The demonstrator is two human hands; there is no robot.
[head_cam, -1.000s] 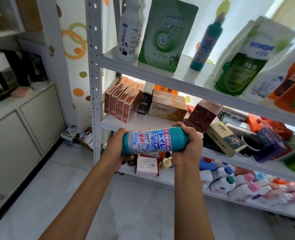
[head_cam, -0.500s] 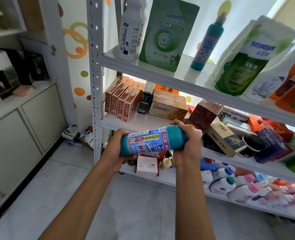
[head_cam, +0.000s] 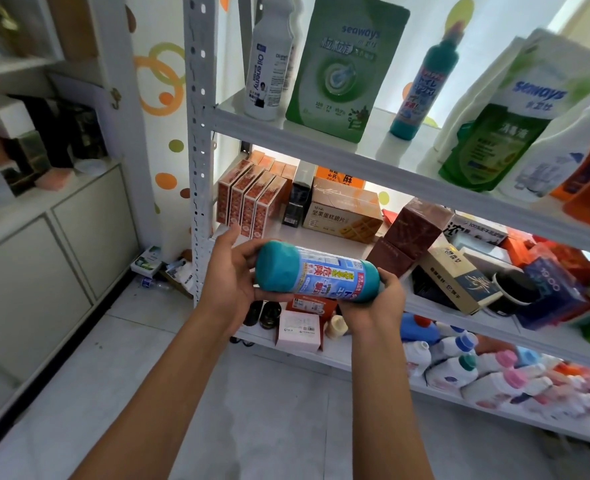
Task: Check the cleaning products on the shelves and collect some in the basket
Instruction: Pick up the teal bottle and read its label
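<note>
A teal cleaner bottle [head_cam: 317,276] with a blue and white label lies sideways in front of the middle shelf, its flat base turned toward me. My left hand [head_cam: 229,282] cups the base end from the left and below, thumb raised. My right hand [head_cam: 376,303] grips the neck end from underneath. A matching teal bottle [head_cam: 423,86] stands upright on the top shelf [head_cam: 373,157], between a green Seaways pouch [head_cam: 342,64] and a white and green Seaways pouch [head_cam: 504,133]. No basket is in view.
A white Oil enemy bottle [head_cam: 269,60] stands at the top shelf's left end. Boxes crowd the middle shelf [head_cam: 321,239]; several pastel bottles lie on the bottom shelf [head_cam: 487,382]. A perforated white upright [head_cam: 200,133] stands left of my hands, with a low white cabinet [head_cam: 44,258] further left.
The bottle has rotated in my hands: its base now points toward me and a different side of the label shows. My right hand has shifted from over the top to underneath.
</note>
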